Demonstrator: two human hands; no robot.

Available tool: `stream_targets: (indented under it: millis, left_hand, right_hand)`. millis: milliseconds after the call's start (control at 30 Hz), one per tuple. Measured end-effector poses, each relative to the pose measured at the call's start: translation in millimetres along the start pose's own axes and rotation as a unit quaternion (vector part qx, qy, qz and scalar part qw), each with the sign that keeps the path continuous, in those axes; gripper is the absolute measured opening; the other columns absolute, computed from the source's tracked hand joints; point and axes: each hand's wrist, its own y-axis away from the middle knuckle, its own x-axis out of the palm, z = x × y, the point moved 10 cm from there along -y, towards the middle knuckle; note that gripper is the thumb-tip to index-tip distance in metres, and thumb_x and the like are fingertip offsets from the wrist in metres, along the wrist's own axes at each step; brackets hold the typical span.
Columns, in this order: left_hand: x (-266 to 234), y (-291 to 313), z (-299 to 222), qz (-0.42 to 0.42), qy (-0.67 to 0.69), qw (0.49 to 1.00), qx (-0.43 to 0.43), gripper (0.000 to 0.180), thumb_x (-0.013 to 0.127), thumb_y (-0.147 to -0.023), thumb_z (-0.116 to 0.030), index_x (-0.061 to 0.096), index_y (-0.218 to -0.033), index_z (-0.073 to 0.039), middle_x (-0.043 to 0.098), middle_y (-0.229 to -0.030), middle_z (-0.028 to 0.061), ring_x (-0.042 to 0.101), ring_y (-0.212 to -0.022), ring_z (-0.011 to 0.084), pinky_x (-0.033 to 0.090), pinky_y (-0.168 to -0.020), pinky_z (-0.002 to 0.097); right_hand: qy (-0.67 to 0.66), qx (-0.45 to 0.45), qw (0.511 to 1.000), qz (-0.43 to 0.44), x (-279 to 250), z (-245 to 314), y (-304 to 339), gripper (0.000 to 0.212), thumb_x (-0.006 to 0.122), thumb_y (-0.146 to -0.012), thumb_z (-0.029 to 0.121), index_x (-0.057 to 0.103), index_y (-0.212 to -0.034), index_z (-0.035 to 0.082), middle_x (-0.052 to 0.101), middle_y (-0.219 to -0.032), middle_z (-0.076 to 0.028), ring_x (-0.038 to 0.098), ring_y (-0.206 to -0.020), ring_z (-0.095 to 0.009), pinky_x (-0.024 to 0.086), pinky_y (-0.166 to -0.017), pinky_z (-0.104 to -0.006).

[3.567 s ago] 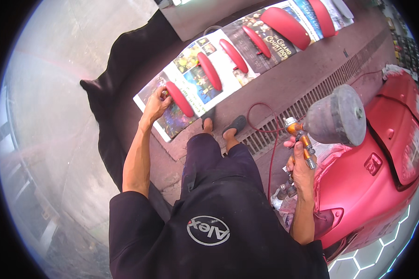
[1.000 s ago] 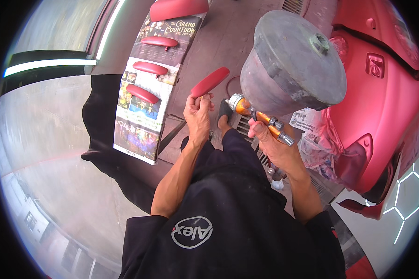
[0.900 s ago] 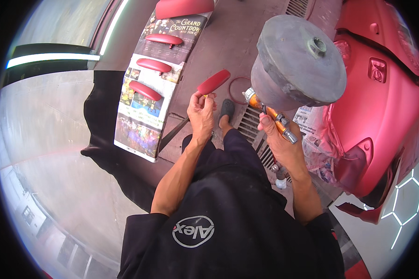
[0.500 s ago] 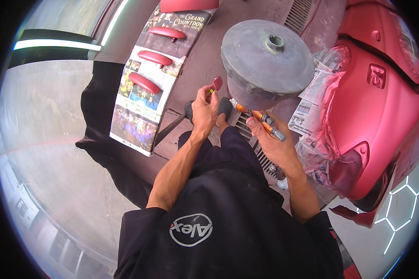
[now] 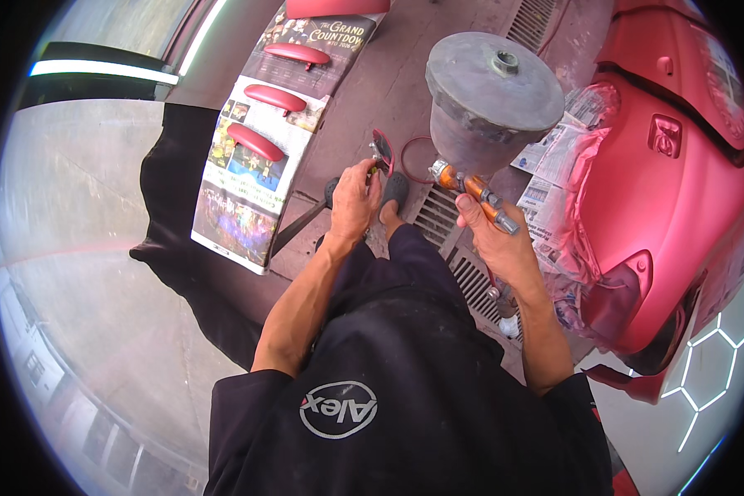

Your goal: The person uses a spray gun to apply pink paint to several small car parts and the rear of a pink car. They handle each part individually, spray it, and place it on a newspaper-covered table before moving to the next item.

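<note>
Fingers (image 5: 364, 172) of your left hand (image 5: 354, 207) pinch the near end of a red handle-shaped part (image 5: 380, 147); it juts past their tips, tilted, showing its dark underside. Your right hand (image 5: 502, 245) curls around the grip of an orange spray gun (image 5: 474, 188) topped by a lidded grey cup (image 5: 492, 103). To your left, three slim red pieces (image 5: 274, 97) and a broader one (image 5: 337, 7) lie on the paper-covered tabletop (image 5: 219, 246), its colourful sheets (image 5: 238, 217) bearing headline lettering. Finer newsprint (image 5: 546, 197) edges the pinkish-red bodywork (image 5: 628, 198). Your black shirt (image 5: 422, 364) carries a pale oval logo (image 5: 339, 409), its lettering inverted.
</note>
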Motion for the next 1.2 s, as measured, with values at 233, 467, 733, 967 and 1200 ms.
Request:
stream_targets:
  millis: [233, 467, 733, 967, 1200]
  left_hand:
    - [1.2, 5.0, -10.9, 0.060, -0.062, 0.983, 0.162, 0.034, 0.069, -0.086, 0.001, 0.060, -0.119, -0.001, 0.069, -0.109, 0.0157, 0.066, -0.099, 0.0342, 0.055, -0.086, 0.0421]
    - [-4.2, 28.7, -23.3, 0.132, -0.117, 0.940, 0.293, 0.041, 0.070, -0.083, -0.001, 0.059, -0.122, 0.002, 0.065, -0.112, 0.0156, 0.064, -0.094, 0.0315, 0.055, -0.085, 0.0400]
    - [-14.7, 54.4, -41.1, 0.171, -0.131, 0.906, 0.365, 0.046, 0.066, -0.082, -0.008, 0.057, -0.126, 0.004, 0.062, -0.116, 0.0150, 0.062, -0.097, 0.0278, 0.053, -0.090, 0.0379]
    - [-12.3, 49.6, -39.5, 0.173, -0.129, 0.915, 0.341, 0.044, 0.065, -0.083, -0.008, 0.058, -0.125, 0.004, 0.063, -0.118, 0.0157, 0.063, -0.099, 0.0283, 0.053, -0.091, 0.0383]
    - [-8.3, 33.9, -18.5, 0.124, -0.143, 0.937, 0.294, 0.045, 0.068, -0.083, -0.006, 0.059, -0.125, 0.003, 0.064, -0.118, 0.0168, 0.063, -0.101, 0.0314, 0.053, -0.091, 0.0408]
  right_hand:
    - [0.037, -0.014, 0.995, 0.093, 20.9, -3.3, 1.9, 0.055, 0.067, -0.100, 0.051, 0.070, -0.130, 0.004, 0.060, -0.074, 0.004, 0.046, -0.057, -0.003, 0.039, -0.050, -0.0238]
    - [0.049, 0.046, 0.989, 0.128, 24.8, -7.0, -24.9, 0.047, 0.069, -0.101, 0.046, 0.073, -0.130, 0.009, 0.057, -0.078, 0.005, 0.048, -0.071, -0.004, 0.040, -0.059, -0.0242]
    - [0.037, -0.043, 0.996, 0.062, 21.8, 2.0, -75.7, 0.044, 0.069, -0.101, 0.046, 0.075, -0.127, 0.011, 0.053, -0.075, 0.007, 0.045, -0.067, -0.005, 0.041, -0.060, -0.0252]
    - [0.073, -0.002, 0.994, 0.080, 20.0, -6.5, -64.5, 0.047, 0.069, -0.100, 0.048, 0.074, -0.129, 0.011, 0.056, -0.077, 0.006, 0.048, -0.069, -0.006, 0.042, -0.062, -0.0254]
    - [0.033, 0.065, 0.987, 0.145, 24.5, -13.2, -0.4, 0.056, 0.072, -0.098, 0.048, 0.070, -0.133, 0.004, 0.059, -0.080, 0.003, 0.053, -0.074, -0.007, 0.044, -0.066, -0.0253]
